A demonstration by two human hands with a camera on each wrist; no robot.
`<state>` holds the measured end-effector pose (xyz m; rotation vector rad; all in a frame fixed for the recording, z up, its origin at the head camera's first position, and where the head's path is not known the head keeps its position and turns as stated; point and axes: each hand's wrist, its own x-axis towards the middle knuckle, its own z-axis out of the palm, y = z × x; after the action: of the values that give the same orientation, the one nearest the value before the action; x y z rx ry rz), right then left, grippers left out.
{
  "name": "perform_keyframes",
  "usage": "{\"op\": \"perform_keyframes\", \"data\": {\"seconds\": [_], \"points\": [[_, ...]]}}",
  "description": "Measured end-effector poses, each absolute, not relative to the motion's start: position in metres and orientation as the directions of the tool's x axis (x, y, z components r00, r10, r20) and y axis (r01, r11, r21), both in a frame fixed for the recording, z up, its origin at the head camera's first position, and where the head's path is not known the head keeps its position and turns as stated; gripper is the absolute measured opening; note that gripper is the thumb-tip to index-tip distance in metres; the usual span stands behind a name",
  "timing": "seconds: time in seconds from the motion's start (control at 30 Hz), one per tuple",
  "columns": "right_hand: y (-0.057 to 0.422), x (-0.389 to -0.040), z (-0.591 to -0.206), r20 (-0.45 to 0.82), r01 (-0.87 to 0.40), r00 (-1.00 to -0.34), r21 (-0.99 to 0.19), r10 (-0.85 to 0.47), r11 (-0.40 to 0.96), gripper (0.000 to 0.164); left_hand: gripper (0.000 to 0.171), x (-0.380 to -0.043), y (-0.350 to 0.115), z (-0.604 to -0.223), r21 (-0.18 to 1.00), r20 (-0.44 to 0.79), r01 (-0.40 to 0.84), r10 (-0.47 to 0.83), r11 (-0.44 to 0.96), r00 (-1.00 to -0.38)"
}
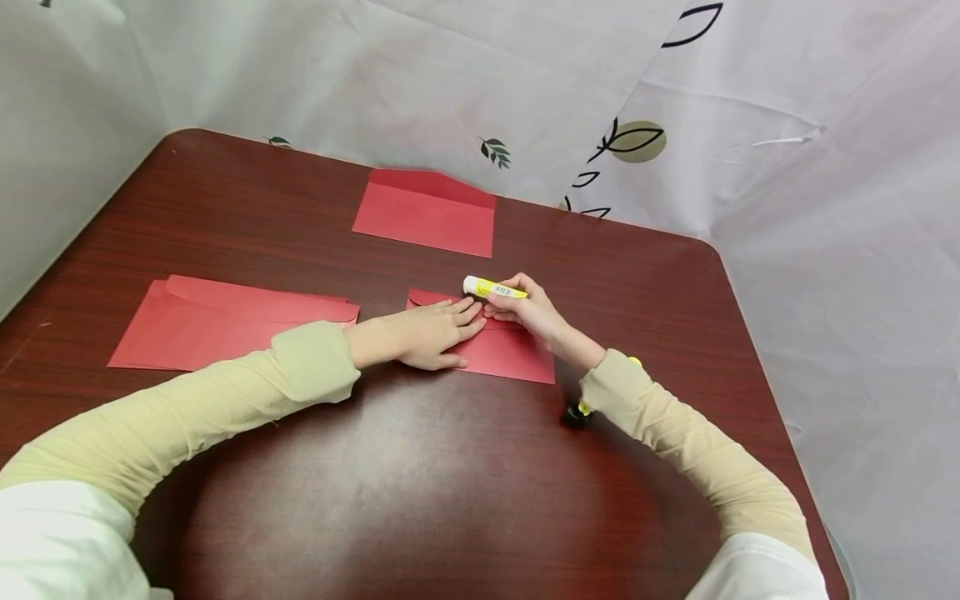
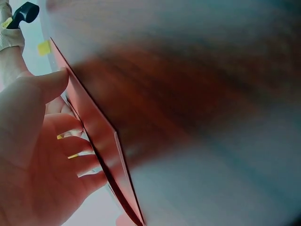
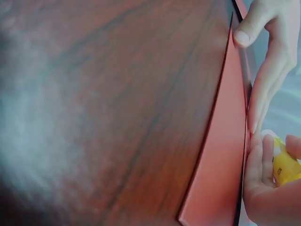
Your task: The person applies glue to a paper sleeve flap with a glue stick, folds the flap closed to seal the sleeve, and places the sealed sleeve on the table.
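Observation:
A red envelope lies on the table with its flap side up. My left hand rests on its left part, fingers spread across the flap and thumb by the near edge; the left wrist view shows this thumb at the envelope's rim. My right hand holds a yellow glue stick with a white end pointing left. Its lower fingers touch the envelope's flap, close to the left fingertips. In the right wrist view the glue stick lies between thumb and fingers, partly hidden.
Several red envelopes lie stacked at the left. Another red envelope, flap raised, is at the table's far edge. A small black and yellow object stands by the right forearm, partly covered. White patterned cloth hangs behind the brown table.

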<state>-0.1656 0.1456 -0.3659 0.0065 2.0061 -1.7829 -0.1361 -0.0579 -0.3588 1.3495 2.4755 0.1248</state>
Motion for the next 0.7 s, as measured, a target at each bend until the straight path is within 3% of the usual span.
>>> {"op": "perform_keyframes", "data": {"seconds": [0.37, 0.7], "points": [[0.1413, -0.164, -0.3677, -0.269, 0.215, -0.922, -0.954, -0.279, 0.21, 0.02, 0.071, -0.1399, -0.0574, -0.3534, 0.244, -0.278, 0.78, 0.812, 0.577, -0.513], [0.1447, -0.1725, -0.3671, -0.302, 0.24, -0.884, -0.948, -0.357, 0.208, 0.024, 0.071, -0.1413, -0.0609, -0.3552, 0.347, -0.338, 0.714, 0.791, 0.608, -0.509]]}}
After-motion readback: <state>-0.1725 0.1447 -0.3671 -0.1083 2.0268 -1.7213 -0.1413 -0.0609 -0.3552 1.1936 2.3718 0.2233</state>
